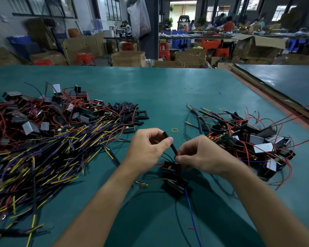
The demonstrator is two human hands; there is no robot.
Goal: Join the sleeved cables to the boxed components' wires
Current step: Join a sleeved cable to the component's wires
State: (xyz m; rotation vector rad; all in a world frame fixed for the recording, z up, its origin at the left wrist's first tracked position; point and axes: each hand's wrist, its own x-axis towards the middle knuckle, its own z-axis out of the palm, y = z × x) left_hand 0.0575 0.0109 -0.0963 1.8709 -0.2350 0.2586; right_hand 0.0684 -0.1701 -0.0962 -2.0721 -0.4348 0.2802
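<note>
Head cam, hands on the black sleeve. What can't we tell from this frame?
All head view:
- Joint: the right hand pinches the lower end of the black sleeve, and its fingertips hide any wire entering there.
- Left hand: its thumb hides the fingers behind the sleeve.
- Boxed component under the hands: blurred, terminals unreadable.
- Blue wire: cut off by the bottom edge.

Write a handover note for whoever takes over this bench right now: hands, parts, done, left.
Left hand pinches the black sleeve, tilted above the boxed component. Right hand pinches the red wire at the sleeve's lower end. This join is not finished. Right pile holds boxes with sleeved cables, apparently done. Left pile of loose boxes and cables, with spare sleeves beside it, is left to do.
</note>
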